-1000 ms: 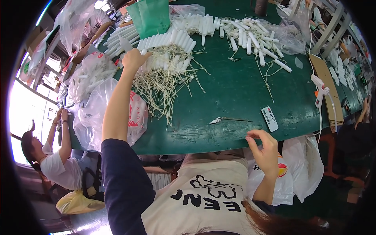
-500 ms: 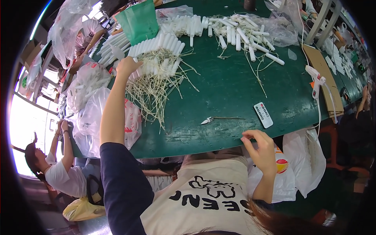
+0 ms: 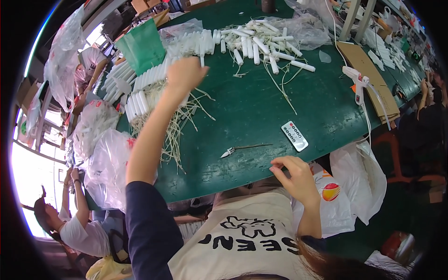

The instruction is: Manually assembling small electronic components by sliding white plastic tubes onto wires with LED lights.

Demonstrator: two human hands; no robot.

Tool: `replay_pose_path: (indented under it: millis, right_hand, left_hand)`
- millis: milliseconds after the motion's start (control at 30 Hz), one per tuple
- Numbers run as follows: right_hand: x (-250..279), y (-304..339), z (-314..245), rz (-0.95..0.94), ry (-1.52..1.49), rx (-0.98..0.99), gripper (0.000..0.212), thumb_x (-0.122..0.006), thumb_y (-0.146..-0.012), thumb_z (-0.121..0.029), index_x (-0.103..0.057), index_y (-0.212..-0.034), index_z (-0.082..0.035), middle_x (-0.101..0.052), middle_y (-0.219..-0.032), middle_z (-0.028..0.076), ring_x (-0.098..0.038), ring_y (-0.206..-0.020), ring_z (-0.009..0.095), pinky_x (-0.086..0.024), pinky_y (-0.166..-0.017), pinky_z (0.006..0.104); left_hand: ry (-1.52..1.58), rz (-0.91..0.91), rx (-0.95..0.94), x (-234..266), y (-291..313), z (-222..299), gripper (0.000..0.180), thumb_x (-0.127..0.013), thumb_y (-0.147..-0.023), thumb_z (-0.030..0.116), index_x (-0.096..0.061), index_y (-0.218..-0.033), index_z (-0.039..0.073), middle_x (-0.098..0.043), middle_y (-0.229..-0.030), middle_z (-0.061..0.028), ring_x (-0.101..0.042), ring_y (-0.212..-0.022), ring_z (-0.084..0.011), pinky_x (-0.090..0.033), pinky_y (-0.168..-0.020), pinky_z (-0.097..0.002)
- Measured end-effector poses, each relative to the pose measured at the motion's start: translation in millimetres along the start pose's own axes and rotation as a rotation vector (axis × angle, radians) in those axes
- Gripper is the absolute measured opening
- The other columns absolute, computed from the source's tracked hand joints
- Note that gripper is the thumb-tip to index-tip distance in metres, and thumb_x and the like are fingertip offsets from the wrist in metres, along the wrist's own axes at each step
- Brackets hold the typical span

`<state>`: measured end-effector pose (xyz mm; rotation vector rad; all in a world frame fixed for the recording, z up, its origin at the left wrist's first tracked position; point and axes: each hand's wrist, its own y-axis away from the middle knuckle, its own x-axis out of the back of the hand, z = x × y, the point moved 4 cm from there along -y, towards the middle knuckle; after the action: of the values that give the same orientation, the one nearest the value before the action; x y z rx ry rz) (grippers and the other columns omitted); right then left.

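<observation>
"Where's my left hand [image 3: 186, 74]?"
"Over the white tubes [image 3: 136, 103], far left of the green table [image 3: 242, 112], pale wires [image 3: 173, 144] spilling nearward. Fingers hidden; I can't tell what they hold."
"And my right hand [image 3: 297, 178]?"
"Hovering by the near edge, fingers curled, narrow gap to the thumb, nothing visible between."
"Around us?"
"Remote [image 3: 294, 136] nearby, glue gun [image 3: 355, 81] beside cardboard [image 3: 373, 86], co-worker [image 3: 86, 235] down left, bright window [image 3: 35, 172] behind."
</observation>
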<state>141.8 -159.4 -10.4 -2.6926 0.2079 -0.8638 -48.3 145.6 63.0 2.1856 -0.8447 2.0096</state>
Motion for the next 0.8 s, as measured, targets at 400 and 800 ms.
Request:
replay_pose_path:
  millis: [400,800]
  right_hand:
    - [17,13,17,0.024,0.013,-0.087,0.013,-0.065,-0.082,-0.012,-0.063,-0.089,-0.001,-0.065,-0.079,0.01,-0.062,-0.073,0.025,-0.046,-0.07,0.0341]
    - [10,6,20,-0.002,-0.032,-0.077,0.012,-0.065,-0.081,-0.009,-0.063,-0.089,0.0,-0.065,-0.08,0.01,-0.062,-0.074,0.024,-0.046,-0.07,0.0332]
  left_hand:
    - [0.41,-0.058,-0.15,-108,-21,76,0.023,-0.062,-0.084,0.034,-0.07,-0.097,0.018,-0.068,-0.076,-0.0067,-0.065,-0.073,-0.0268,-0.051,-0.064,-0.0389]
    - [0.703,-0.282,-0.394,-45,23,55,0.019,-0.067,-0.081,0.026,-0.073,-0.089,0.01,-0.068,-0.075,-0.0091,-0.063,-0.065,-0.0231,-0.048,-0.06,-0.0327]
